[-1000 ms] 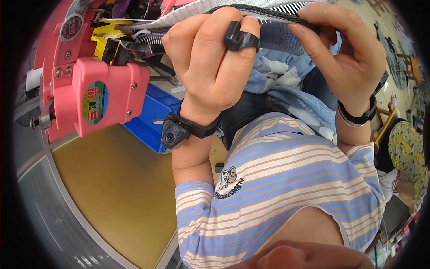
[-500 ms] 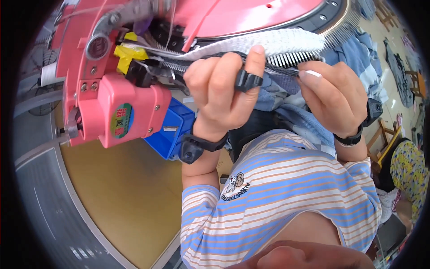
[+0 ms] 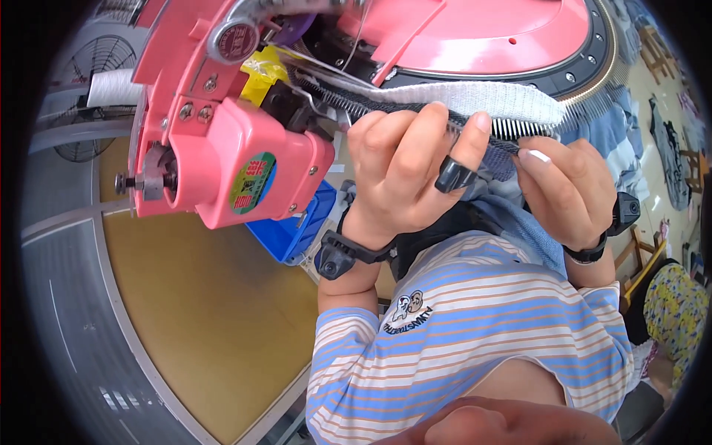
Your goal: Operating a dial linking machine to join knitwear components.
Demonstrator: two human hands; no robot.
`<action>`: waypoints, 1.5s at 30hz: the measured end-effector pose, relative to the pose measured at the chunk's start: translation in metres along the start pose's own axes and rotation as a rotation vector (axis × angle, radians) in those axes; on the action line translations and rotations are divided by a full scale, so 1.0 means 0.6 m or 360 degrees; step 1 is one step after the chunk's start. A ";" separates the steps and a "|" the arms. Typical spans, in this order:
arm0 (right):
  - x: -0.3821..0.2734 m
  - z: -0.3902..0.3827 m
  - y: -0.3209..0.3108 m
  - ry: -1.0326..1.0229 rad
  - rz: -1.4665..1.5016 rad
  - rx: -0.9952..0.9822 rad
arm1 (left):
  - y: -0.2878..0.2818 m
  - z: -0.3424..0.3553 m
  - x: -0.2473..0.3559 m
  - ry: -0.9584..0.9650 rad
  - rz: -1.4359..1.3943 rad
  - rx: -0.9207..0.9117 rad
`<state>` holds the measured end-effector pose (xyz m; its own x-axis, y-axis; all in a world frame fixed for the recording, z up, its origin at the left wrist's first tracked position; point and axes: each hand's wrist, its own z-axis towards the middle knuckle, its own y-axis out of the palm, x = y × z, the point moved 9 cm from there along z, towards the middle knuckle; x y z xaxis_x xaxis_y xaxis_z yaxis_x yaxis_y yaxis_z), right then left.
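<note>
My left hand (image 3: pixel 404 170) is closed on the dark edge of a knitted fabric (image 3: pixel 486 104) that hangs on the row of metal needles (image 3: pixel 534 127) of a pink round linking machine (image 3: pixel 475 37). A black ring tool (image 3: pixel 454 176) sits on its index finger. My right hand (image 3: pixel 564 189) pinches the same fabric edge a little to the right, under the needles. Blue-grey knit cloth (image 3: pixel 512 211) lies bunched below both hands. Both wrists carry black bands.
The pink machine head (image 3: pixel 237 163) with a round sticker stands left of my left hand, with a blue bin (image 3: pixel 293 230) under it. A tan round table top (image 3: pixel 208 311) lies below. A fan (image 3: pixel 89 89) stands far left. Another person in yellow patterned clothing (image 3: pixel 671 311) sits at the right.
The view has shifted, so the machine and needle row now sit lower in the picture. Both hands have stayed on the fabric edge at the needles, my right closer to my left.
</note>
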<state>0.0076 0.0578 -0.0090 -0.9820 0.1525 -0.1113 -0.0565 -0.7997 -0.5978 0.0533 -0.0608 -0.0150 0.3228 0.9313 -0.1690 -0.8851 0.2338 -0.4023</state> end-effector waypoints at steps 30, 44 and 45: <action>-0.033 -0.006 0.021 -0.0157 0.0006 0.0218 | -0.028 -0.008 -0.020 0.0034 -0.0416 -0.0249; -0.025 0.013 0.025 -0.0045 0.0200 0.0308 | -0.046 -0.023 -0.047 -0.0134 -0.0672 -0.0291; -0.024 0.013 0.026 -0.0040 0.0193 0.0300 | -0.046 -0.022 -0.045 -0.0137 -0.0670 -0.0291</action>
<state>0.0197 0.0384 -0.0105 -0.9877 0.0362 -0.1519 0.0317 -0.9059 -0.4223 0.0733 -0.0963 -0.0115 0.6056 0.7874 0.1150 -0.6068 0.5504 -0.5734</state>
